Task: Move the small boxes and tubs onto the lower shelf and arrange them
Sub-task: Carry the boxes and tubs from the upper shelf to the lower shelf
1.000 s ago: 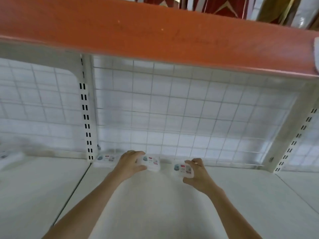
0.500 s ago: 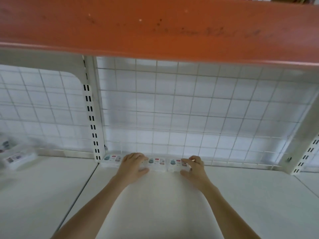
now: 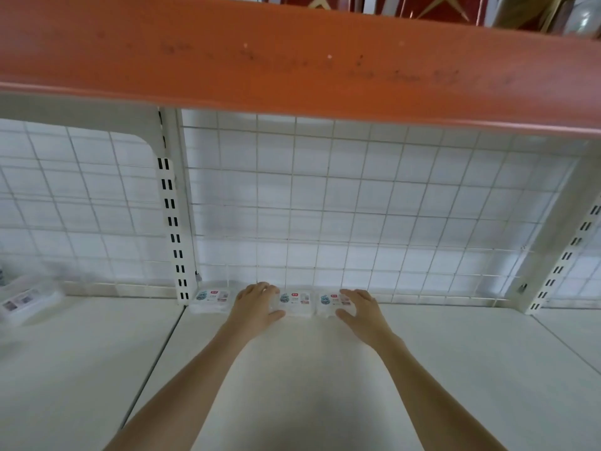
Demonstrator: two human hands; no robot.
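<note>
While both hands' fingers curl around boxes (image 3: 296,302) against the wire grid (image 3: 357,222), a blurred tub (image 3: 27,301) sits far left.

Single head-worn wide-angle view, no second view to overlap. Camera sits close under orange upper shelf edge (image 3: 292,60), faces forward and down into bay. Wire grid back panel (image 3: 357,206) fills centre, white lower shelf (image 3: 309,402) fills bottom. Both forearms enter from bottom edge. Straight lines bow toward frame edges.
</note>
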